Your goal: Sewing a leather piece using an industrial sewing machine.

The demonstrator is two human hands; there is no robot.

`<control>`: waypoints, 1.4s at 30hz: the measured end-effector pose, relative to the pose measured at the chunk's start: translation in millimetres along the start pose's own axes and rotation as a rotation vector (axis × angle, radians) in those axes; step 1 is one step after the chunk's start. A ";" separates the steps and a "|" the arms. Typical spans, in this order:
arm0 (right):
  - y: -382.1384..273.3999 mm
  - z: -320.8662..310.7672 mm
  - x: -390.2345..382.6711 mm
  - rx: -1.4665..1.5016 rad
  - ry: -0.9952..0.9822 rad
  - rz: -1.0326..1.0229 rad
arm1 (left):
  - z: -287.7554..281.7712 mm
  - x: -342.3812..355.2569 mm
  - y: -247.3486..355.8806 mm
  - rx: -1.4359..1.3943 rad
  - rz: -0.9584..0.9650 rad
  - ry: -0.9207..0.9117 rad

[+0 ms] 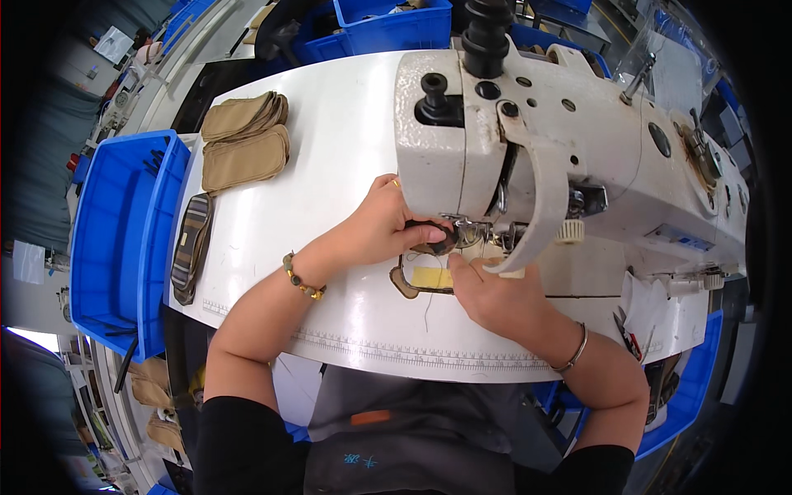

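At the head of a white sewing machine point(528, 165), my left hand point(384, 224) pinches a dark fabric piece point(444, 239) between thumb and fingers, right beside the presser foot point(470, 233). My right hand point(499, 295) is closed in front of the foot. Its fingertips are partly behind the machine's white curved arm, so what they grip is hidden. Between the hands a dark-edged strip with a brown tab point(403, 283) and a yellow patch point(431, 278) lies on the white table point(346, 309). A loose dark thread trails from there toward me.
Two stacks of tan fabric pieces point(246, 158) lie at the far left, with striped pieces point(191, 247) nearer. A blue bin point(124, 247) stands off the left edge. At the right are thread snips point(629, 334) and a white cloth point(648, 301). A printed ruler runs along the near edge.
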State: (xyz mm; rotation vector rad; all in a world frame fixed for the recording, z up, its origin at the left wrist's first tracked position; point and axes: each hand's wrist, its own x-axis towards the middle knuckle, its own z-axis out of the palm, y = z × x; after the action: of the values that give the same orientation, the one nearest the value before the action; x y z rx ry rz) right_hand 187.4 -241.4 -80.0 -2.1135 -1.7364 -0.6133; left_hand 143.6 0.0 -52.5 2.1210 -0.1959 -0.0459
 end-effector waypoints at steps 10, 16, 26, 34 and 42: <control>-4.0 -7.7 6.1 -0.080 -0.148 0.037 | -7.9 0.7 5.7 0.165 0.077 -0.052; -6.2 -5.8 4.0 -0.146 -0.162 0.064 | -3.4 -2.4 14.2 0.358 0.182 0.021; 2.9 1.8 2.3 0.057 0.023 0.157 | -0.9 -3.7 17.9 0.511 0.258 0.056; 2.8 -3.2 3.1 -0.103 -0.154 0.022 | 2.4 -3.0 16.5 0.387 0.236 0.129; 11.5 3.3 4.7 0.155 0.061 0.251 | 0.1 -2.6 11.5 0.334 0.240 0.141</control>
State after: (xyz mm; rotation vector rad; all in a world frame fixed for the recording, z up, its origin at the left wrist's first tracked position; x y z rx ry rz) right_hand 199.8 -238.1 -80.2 -2.1341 -1.4076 -0.4522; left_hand 139.7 -5.7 -43.0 2.4054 -0.3954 0.2955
